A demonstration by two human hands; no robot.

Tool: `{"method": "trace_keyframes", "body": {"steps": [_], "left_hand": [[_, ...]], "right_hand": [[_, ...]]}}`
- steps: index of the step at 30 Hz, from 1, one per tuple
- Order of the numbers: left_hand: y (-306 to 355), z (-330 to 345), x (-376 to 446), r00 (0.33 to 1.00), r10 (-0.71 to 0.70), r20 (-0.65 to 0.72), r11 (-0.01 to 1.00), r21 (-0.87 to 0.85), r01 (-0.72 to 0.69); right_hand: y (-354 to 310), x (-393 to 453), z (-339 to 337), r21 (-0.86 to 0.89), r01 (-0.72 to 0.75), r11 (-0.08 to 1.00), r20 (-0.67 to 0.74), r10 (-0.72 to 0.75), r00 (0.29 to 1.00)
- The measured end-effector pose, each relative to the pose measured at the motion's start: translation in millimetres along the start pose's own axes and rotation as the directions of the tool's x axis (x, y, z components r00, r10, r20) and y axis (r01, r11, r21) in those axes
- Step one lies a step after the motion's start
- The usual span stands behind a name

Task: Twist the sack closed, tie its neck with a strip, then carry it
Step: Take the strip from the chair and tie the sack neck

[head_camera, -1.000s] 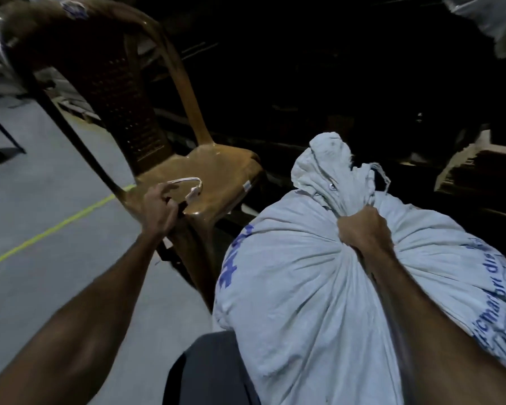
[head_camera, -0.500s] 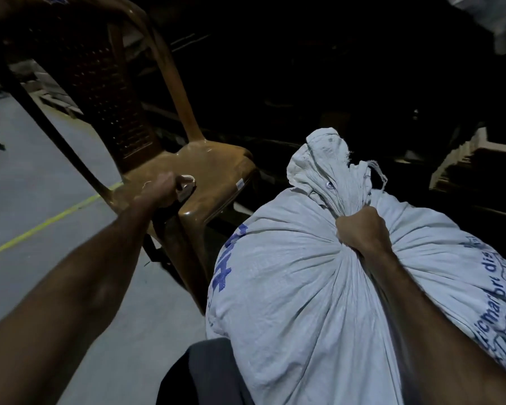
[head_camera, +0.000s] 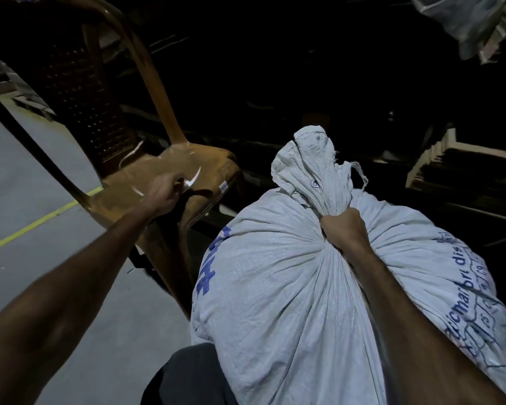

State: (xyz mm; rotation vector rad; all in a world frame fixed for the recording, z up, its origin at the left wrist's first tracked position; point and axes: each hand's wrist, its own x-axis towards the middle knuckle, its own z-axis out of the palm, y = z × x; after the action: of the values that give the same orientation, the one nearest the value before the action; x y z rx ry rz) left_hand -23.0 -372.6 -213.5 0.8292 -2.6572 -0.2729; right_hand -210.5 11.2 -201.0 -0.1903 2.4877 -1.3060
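A full white woven sack (head_camera: pixel 275 287) with blue print stands at the right, its top gathered into a twisted neck. My right hand (head_camera: pixel 343 229) is clenched around that neck, and the loose sack mouth sticks up above my fist. My left hand (head_camera: pixel 165 195) is over the front of the brown plastic chair seat (head_camera: pixel 164 171), closed on a thin white strip (head_camera: pixel 194 179). The strip is blurred and sticks out past my fingers.
The brown chair's backrest (head_camera: pixel 79 83) rises at the upper left. Grey floor with a yellow line (head_camera: pixel 35 223) lies to the left. Stacked cardboard (head_camera: pixel 462 168) sits in the dark at the right. My dark-trousered knee (head_camera: pixel 187 375) shows at the bottom.
My left hand has closed on the white strip that lay on the chair seat and lifted it; the strip now whips about, blurred. My right hand keeps its grip on the sack's neck.
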Motion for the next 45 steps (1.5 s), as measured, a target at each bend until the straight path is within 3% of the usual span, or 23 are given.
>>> {"method": "trace_keyframes", "body": {"steps": [6,11,15,19,26,30,34,39,43,45], "left_hand": [[103.7,-6.2,-33.3,0.992,-0.048,-0.119,0.925,-0.38,0.0],[174.4,-1.4,-56.4,0.994,0.007,-0.109,0.88,-0.472,-0.058],[214.4,23.3,-73.8,1.0,-0.024,0.005,0.866,-0.5,0.023],[257.6,26.2,-81.1,0.989,-0.148,-0.024,0.834,-0.54,0.111],[330.5,37.6,-67.3,0.961,-0.213,0.177,0.755,-0.594,0.277],[358.4,42.3,-60.3,0.93,-0.305,0.206,0.681,-0.635,0.364],[358.1,51.5,-56.9,0.918,-0.228,0.325,0.581,-0.711,0.396],[350.9,51.4,-56.3,0.926,-0.146,0.349,0.588,-0.722,0.365],[359.4,49.9,-61.1,0.931,-0.144,0.335,0.487,-0.795,0.361],[365.2,48.5,-62.4,0.931,-0.16,0.328,0.494,-0.79,0.363]], "right_hand": [[10.7,4.9,-1.3,0.163,-0.017,0.986,0.017,0.014,1.0],[26.3,13.9,-3.4,0.428,-0.003,0.904,-0.016,0.01,1.0],[31.6,4.4,-16.5,0.541,0.019,0.841,-0.077,0.027,0.997],[31.3,-5.3,-24.9,0.61,-0.028,0.792,-0.018,0.049,0.999],[32.8,-12.0,-29.9,0.635,-0.085,0.768,0.072,0.051,0.996],[21.8,-22.6,-31.7,0.531,0.012,0.847,-0.043,0.012,0.999],[16.9,-28.4,-34.2,0.454,0.011,0.891,-0.081,0.029,0.996],[19.2,-28.5,-34.7,0.445,0.031,0.895,-0.105,0.017,0.994],[22.4,-33.2,-34.9,0.451,0.033,0.892,-0.112,0.019,0.994],[25.1,-34.7,-36.3,0.464,0.041,0.885,-0.105,0.009,0.994]]}}
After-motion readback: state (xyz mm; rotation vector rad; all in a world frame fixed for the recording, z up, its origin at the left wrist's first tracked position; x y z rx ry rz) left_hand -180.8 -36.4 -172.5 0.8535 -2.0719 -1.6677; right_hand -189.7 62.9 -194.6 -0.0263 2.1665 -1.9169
